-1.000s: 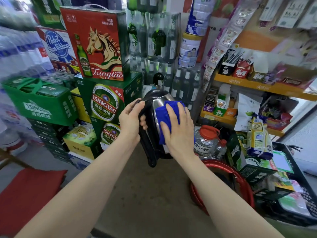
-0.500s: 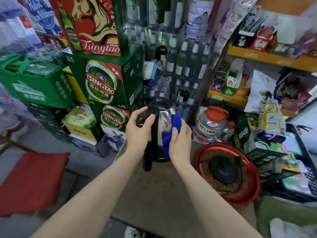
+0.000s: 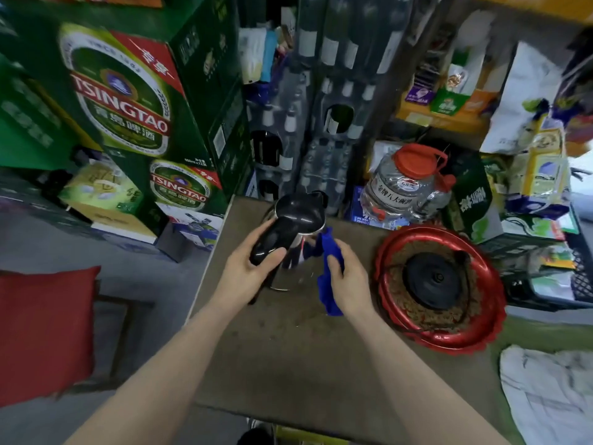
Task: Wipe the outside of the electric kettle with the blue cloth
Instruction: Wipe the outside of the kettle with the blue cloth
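Kettle (image 3: 296,220) upright on the brown table (image 3: 288,354), toward the far left corner, black lid on, steel side showing below. Left hand (image 3: 247,277) wrapped round the black handle, thumb over the top, proper firm hold. Right hand (image 3: 348,284) just beside the kettle's right side, fingers curled and pinching the blue cloth (image 3: 330,268), all bunched up lengthwise. Top end of the cloth right up against the steel wall, bottom end dangling by the wrist. Can't really tell if pressed on the metal or only brushing it. Off to the right, red tray (image 3: 481,335) with the round black kettle base (image 3: 433,281) sitting in it, well apart from the kettle. Behind: clear plastic jug (image 3: 401,191) with red cap, Tsingtao beer boxes (image 3: 128,101) stacked on the left. Red cushion (image 3: 41,332) lower left, white cloth (image 3: 545,396) lower right.
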Action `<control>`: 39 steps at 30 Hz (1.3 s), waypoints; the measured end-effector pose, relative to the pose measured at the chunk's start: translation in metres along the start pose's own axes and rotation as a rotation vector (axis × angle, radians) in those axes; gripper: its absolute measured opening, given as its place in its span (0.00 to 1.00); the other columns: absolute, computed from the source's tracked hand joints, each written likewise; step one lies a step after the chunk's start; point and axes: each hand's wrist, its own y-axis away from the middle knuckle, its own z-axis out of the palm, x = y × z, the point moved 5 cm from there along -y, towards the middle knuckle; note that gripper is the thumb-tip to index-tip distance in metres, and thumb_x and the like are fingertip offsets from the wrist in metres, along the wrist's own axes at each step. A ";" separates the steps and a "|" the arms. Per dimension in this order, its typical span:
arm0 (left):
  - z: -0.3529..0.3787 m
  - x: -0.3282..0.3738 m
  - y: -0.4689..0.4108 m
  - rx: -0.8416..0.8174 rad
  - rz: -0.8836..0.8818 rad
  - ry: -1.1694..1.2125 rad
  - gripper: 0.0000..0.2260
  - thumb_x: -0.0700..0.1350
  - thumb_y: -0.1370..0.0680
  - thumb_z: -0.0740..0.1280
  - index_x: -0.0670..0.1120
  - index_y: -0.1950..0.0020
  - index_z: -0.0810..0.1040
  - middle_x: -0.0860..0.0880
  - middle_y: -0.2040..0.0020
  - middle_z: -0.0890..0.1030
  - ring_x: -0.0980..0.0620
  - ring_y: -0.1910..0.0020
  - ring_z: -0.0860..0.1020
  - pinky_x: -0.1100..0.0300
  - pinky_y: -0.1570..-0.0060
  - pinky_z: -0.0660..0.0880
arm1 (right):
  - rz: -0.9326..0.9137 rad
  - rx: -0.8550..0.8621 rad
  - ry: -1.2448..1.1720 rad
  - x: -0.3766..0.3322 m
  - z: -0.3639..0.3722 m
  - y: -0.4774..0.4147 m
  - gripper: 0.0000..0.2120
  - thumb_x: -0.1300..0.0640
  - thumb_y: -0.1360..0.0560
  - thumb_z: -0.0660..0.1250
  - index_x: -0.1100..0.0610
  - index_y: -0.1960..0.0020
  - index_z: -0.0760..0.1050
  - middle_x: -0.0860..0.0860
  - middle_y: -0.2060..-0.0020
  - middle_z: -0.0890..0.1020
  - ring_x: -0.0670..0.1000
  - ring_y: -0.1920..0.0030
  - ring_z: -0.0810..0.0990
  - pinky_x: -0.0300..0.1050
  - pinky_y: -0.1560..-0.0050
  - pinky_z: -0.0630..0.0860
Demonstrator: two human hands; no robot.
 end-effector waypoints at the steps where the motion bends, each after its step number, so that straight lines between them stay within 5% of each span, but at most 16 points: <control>1: -0.005 -0.005 -0.002 -0.035 -0.020 -0.003 0.24 0.46 0.22 0.70 0.55 0.27 0.71 0.59 0.32 0.76 0.67 0.35 0.74 0.60 0.36 0.74 | 0.010 -0.004 0.001 0.002 0.003 0.000 0.18 0.59 0.17 0.60 0.53 0.28 0.71 0.50 0.35 0.78 0.52 0.37 0.78 0.50 0.34 0.73; 5: -0.028 -0.029 -0.001 -0.099 -0.099 -0.047 0.24 0.47 0.22 0.71 0.59 0.27 0.71 0.58 0.30 0.75 0.63 0.32 0.73 0.52 0.33 0.73 | 0.050 -0.071 -0.016 0.004 0.018 0.002 0.17 0.56 0.17 0.61 0.48 0.28 0.70 0.47 0.37 0.79 0.54 0.42 0.82 0.56 0.37 0.77; 11: -0.063 -0.042 0.000 -0.159 -0.089 -0.418 0.24 0.53 0.22 0.68 0.59 0.26 0.68 0.55 0.34 0.78 0.53 0.33 0.75 0.50 0.33 0.71 | 0.017 -0.124 -0.017 0.003 0.028 0.011 0.18 0.58 0.16 0.61 0.53 0.27 0.71 0.42 0.39 0.76 0.43 0.40 0.75 0.37 0.37 0.68; 18: -0.009 0.011 -0.023 0.060 0.334 -1.100 0.35 0.58 0.29 0.68 0.45 0.25 0.68 0.40 0.28 0.70 0.37 0.32 0.68 0.45 0.30 0.65 | 0.061 -0.133 -0.047 0.018 0.037 0.015 0.18 0.56 0.16 0.60 0.51 0.27 0.70 0.46 0.35 0.78 0.48 0.38 0.78 0.46 0.35 0.75; 22: 0.039 0.012 -0.068 -0.106 0.011 -1.423 0.49 0.72 0.32 0.67 0.47 0.21 0.55 0.39 0.23 0.61 0.35 0.27 0.65 0.41 0.31 0.65 | 0.086 -0.129 -0.026 0.036 0.028 0.015 0.18 0.55 0.16 0.60 0.50 0.27 0.70 0.47 0.35 0.79 0.50 0.39 0.79 0.51 0.35 0.75; 26: 0.041 0.020 -0.078 -0.121 -0.031 -1.408 0.40 0.67 0.33 0.72 0.45 0.29 0.69 0.42 0.34 0.73 0.37 0.36 0.72 0.42 0.40 0.74 | 0.133 -0.092 -0.002 0.054 0.008 0.013 0.18 0.54 0.16 0.60 0.48 0.27 0.70 0.48 0.37 0.80 0.51 0.40 0.80 0.52 0.37 0.76; 30: 0.014 0.018 -0.054 -0.138 0.111 -1.206 0.39 0.64 0.34 0.74 0.46 0.29 0.71 0.44 0.33 0.73 0.39 0.36 0.72 0.44 0.36 0.73 | 0.113 -0.044 -0.058 0.043 -0.001 0.007 0.17 0.49 0.17 0.59 0.44 0.28 0.69 0.47 0.39 0.81 0.53 0.42 0.82 0.57 0.40 0.78; 34: -0.029 0.014 -0.013 -0.089 0.269 -1.005 0.36 0.63 0.34 0.74 0.47 0.30 0.74 0.46 0.35 0.73 0.43 0.37 0.74 0.48 0.35 0.71 | -0.097 0.007 -0.087 -0.015 0.006 0.003 0.18 0.53 0.16 0.59 0.50 0.27 0.69 0.46 0.31 0.75 0.45 0.33 0.74 0.43 0.30 0.69; 39: -0.058 0.011 0.033 0.054 0.193 -0.965 0.36 0.62 0.34 0.73 0.52 0.29 0.72 0.43 0.31 0.70 0.38 0.37 0.74 0.42 0.39 0.74 | -0.329 -0.245 -0.028 -0.080 0.066 0.016 0.19 0.53 0.14 0.55 0.50 0.23 0.66 0.49 0.24 0.68 0.46 0.24 0.63 0.40 0.25 0.58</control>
